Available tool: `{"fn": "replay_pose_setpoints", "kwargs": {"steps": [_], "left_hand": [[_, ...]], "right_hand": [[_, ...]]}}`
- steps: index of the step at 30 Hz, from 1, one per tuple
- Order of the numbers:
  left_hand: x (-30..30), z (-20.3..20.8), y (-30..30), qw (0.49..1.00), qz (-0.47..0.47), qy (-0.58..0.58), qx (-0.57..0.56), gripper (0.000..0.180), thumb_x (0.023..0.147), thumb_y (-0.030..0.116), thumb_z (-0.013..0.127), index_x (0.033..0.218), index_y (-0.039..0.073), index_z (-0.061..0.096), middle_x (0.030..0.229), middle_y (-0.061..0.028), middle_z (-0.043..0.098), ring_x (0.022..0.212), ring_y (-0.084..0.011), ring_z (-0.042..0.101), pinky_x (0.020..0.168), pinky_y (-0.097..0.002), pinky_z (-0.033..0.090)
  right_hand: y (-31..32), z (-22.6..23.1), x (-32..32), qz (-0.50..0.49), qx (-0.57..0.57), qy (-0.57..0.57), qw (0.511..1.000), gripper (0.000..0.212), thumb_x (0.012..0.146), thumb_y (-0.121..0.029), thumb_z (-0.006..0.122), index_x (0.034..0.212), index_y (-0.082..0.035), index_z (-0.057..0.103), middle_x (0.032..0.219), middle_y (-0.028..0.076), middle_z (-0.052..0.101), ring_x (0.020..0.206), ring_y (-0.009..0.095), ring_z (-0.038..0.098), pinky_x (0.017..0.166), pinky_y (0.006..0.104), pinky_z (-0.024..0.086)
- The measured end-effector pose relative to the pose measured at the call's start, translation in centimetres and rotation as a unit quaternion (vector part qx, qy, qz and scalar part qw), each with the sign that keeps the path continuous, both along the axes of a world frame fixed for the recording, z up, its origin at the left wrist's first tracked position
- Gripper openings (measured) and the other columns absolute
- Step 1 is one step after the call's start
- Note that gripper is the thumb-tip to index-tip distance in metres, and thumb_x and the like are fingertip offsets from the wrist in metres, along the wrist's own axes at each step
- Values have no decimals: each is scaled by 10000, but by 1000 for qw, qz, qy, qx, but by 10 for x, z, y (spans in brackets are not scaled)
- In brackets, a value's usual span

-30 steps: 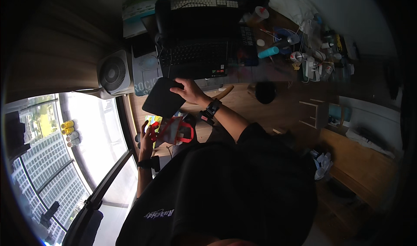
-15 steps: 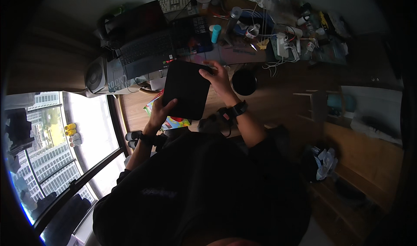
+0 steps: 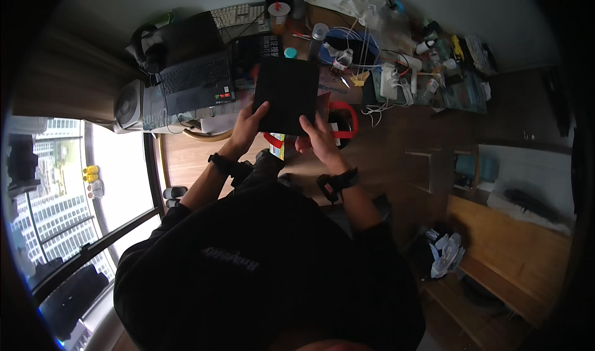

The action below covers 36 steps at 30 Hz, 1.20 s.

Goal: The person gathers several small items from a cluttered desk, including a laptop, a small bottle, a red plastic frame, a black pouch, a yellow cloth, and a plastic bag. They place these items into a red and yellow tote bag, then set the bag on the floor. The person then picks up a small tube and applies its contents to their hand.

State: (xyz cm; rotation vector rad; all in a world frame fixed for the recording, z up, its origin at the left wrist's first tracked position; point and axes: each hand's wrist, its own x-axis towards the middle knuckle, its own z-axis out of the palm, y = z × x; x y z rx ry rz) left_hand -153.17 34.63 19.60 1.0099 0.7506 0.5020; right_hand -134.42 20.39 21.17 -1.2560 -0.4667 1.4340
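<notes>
A flat black rectangular panel with rounded corners (image 3: 286, 94) is held up in front of me, close to the desk's near edge. My left hand (image 3: 246, 128) grips its lower left corner, thumb on top. At the lower right edge my right hand (image 3: 318, 141) is closed on it, thumb on the top face. Behind the panel and next to my right hand shows a red looped band (image 3: 354, 117), mostly hidden; whether I hold it too I cannot make out. Both wrists wear black straps.
An open laptop (image 3: 195, 81) stands on the cluttered desk at the left, a fan (image 3: 128, 107) beside it. A bottle (image 3: 341, 60), a white power strip (image 3: 388, 81) and cables lie to the right. A wooden bench (image 3: 496, 252) stands at the right; slippers (image 3: 175, 193) lie near the window.
The black panel has moved away from me and slightly right. My right hand has shifted from its upper right to its lower right edge. The red band has come into view.
</notes>
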Motion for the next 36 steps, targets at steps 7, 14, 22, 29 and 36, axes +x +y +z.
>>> {"fn": "replay_pose_setpoints", "kwargs": {"steps": [7, 14, 22, 29, 36], "left_hand": [[-15, -26, 41, 987, -34, 145, -54, 346, 1104, 336, 510, 1052, 12, 620, 798, -70, 631, 546, -110, 529, 500, -246, 409], [-21, -47, 62, 951, -161, 233, -122, 297, 1065, 306, 552, 1078, 35, 674, 843, -34, 661, 680, -97, 604, 598, -241, 456], [-18, -69, 76, 950, -166, 232, -126, 323, 1075, 346, 569, 1147, 45, 660, 866, -18, 676, 746, -92, 639, 646, -241, 491], [-12, -73, 69, 954, -135, 230, -135, 310, 1064, 313, 583, 1127, 21, 666, 909, -55, 698, 803, -122, 670, 694, -275, 533], [25, -65, 50, 956, -65, 234, -167, 328, 1079, 321, 543, 1144, 17, 648, 900, -56, 674, 769, -115, 651, 692, -250, 513]], "right_hand": [[117, -44, 32, 33, 13, -39, 999, 442, 1087, -256, 572, 1416, -28, 385, 1097, 134, 651, 636, 257, 732, 499, 332, 604], [211, -192, 18, 121, -169, -176, 962, 494, 1086, -172, 498, 1422, 122, 286, 1111, 347, 664, 712, 390, 767, 516, 423, 647], [222, -295, -14, -6, -206, 58, 977, 373, 1065, -88, 539, 1347, 5, 315, 1239, 200, 494, 848, 374, 737, 744, 453, 679], [212, -313, 22, 75, -246, -37, 966, 497, 1001, -81, 615, 1416, -5, 354, 1238, 202, 546, 856, 324, 730, 782, 409, 649], [116, -319, 131, 103, -41, -175, 978, 195, 1035, -151, 622, 1075, 24, 697, 949, 86, 755, 839, 158, 733, 754, 300, 565]]}}
